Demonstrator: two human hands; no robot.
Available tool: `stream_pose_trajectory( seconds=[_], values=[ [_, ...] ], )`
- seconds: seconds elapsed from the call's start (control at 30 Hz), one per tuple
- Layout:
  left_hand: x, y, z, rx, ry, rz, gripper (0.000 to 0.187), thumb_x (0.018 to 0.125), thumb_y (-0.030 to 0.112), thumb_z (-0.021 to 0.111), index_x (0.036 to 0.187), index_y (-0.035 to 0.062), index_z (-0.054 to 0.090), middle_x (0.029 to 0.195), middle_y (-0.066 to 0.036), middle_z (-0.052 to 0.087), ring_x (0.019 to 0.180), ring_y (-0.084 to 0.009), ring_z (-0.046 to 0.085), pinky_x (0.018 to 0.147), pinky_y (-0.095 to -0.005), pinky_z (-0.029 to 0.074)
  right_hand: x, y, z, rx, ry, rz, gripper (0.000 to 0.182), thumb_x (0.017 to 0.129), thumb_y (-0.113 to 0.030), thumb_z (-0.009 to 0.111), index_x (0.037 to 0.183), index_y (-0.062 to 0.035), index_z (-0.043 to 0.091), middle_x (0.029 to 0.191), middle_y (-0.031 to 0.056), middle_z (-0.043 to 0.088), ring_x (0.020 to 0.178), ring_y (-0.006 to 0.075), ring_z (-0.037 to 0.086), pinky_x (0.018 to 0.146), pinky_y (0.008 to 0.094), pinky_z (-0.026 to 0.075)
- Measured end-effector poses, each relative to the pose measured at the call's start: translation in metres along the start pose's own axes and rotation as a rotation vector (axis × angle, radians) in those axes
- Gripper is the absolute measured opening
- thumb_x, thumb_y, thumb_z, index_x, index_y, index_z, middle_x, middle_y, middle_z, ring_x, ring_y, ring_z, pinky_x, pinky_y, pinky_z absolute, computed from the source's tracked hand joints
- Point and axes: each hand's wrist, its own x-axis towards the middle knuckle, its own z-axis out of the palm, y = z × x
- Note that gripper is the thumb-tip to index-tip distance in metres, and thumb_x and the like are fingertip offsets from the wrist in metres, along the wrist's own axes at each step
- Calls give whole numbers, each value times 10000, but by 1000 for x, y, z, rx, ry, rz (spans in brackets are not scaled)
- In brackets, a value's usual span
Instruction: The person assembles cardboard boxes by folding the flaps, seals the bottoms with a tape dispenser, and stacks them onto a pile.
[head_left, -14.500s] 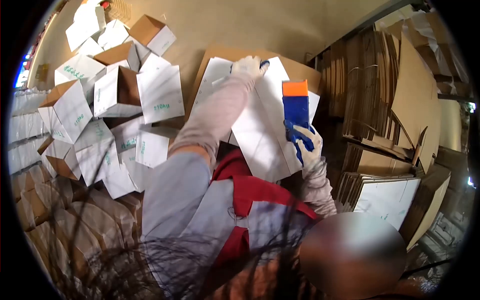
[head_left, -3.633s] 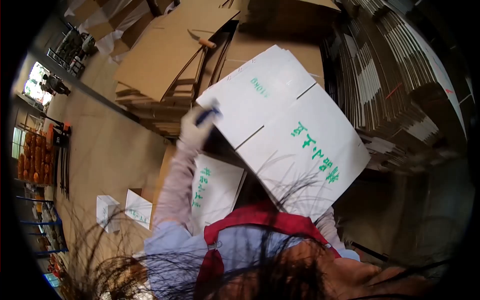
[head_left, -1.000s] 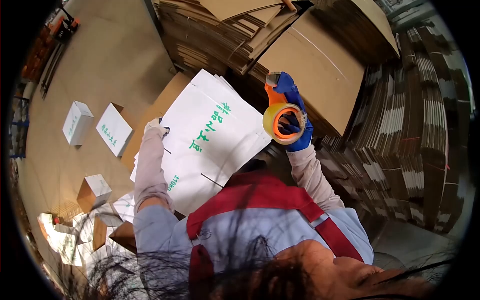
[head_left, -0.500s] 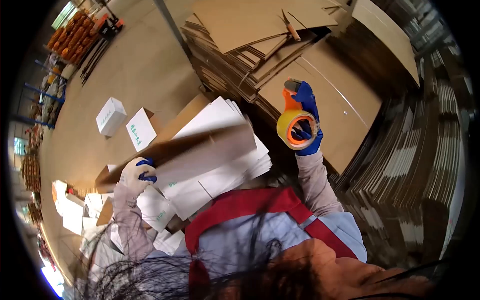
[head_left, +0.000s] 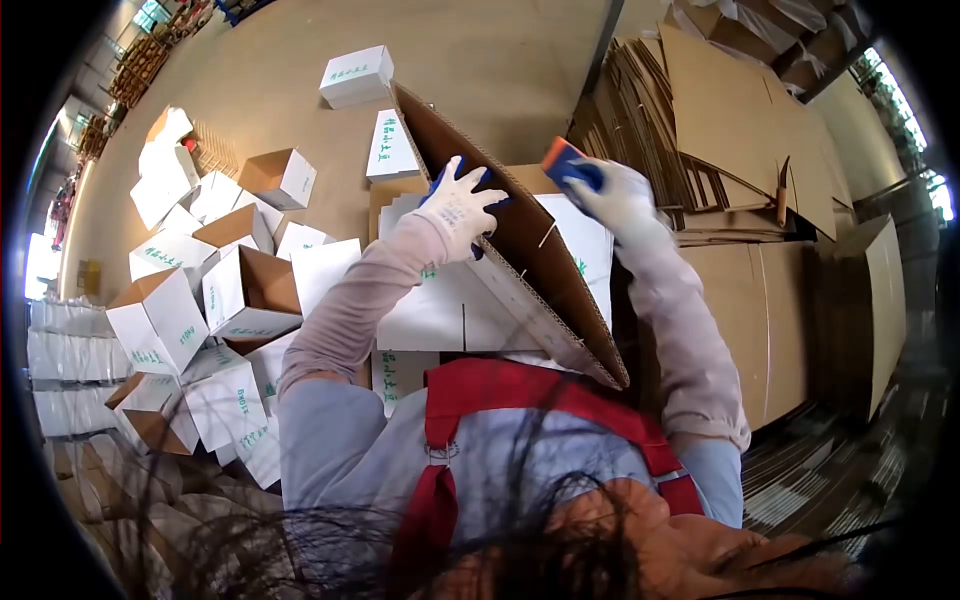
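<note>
A partly folded cardboard box (head_left: 490,185), brown inside and white outside, stands tilted on its edge in front of me. My left hand (head_left: 460,210), in a white and blue glove, grips its upper edge with the fingers reaching over the brown side. On the other side of the box, my right hand (head_left: 615,200) is closed round a tape dispenser (head_left: 553,152). Only its orange end shows; the hand hides the rest, and motion blurs it a little. Beneath the box lie flat white box sheets (head_left: 420,310) with green lettering.
Several open white boxes (head_left: 255,290) are heaped on the floor at left. A closed white box (head_left: 357,77) and another white box (head_left: 390,146) stand ahead. At right are stacked cardboard sheets (head_left: 740,120), a knife (head_left: 782,195) on them, and a metal post (head_left: 603,50).
My view has turned left. The box has swung from lying nearly crosswise to standing tilted, still in my left hand. My right hand has brought the tape dispenser in close to the box.
</note>
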Motion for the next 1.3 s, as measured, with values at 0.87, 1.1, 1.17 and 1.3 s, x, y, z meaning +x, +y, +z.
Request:
stream_pose_trajectory(
  seconds=[0.87,1.1,1.17,1.3],
  values=[
    [20,162,-38,-619,-529,-78,758,753,525,610,1310,49,413,1088,-253,582,1007,-382,568,896,-396,447,-43,-9,-22,-391,-457,-113,310,847,-359,487,895,-121,681,878,90,674,833,249,647,714,380,492],
    [34,76,83,-1145,-825,-379,618,742,537,616,1085,23,613,933,-149,660,840,-276,626,759,-379,484,-28,8,-10,-397,-479,-103,360,856,-401,461,908,-125,686,881,87,673,836,243,647,734,385,490],
    [35,76,84,-980,-826,-371,588,734,525,623,1068,41,625,936,-147,660,846,-278,625,758,-386,483,-23,7,-2,-438,-446,-123,345,850,-401,486,929,-128,681,873,82,674,827,238,648,717,386,492],
    [44,83,81,-325,-812,-326,471,705,479,653,1001,114,669,949,-140,659,867,-285,620,752,-416,479,-31,-10,-6,-429,-392,-154,322,852,-374,516,916,-94,662,829,101,663,807,248,649,666,381,497]
  ],
)
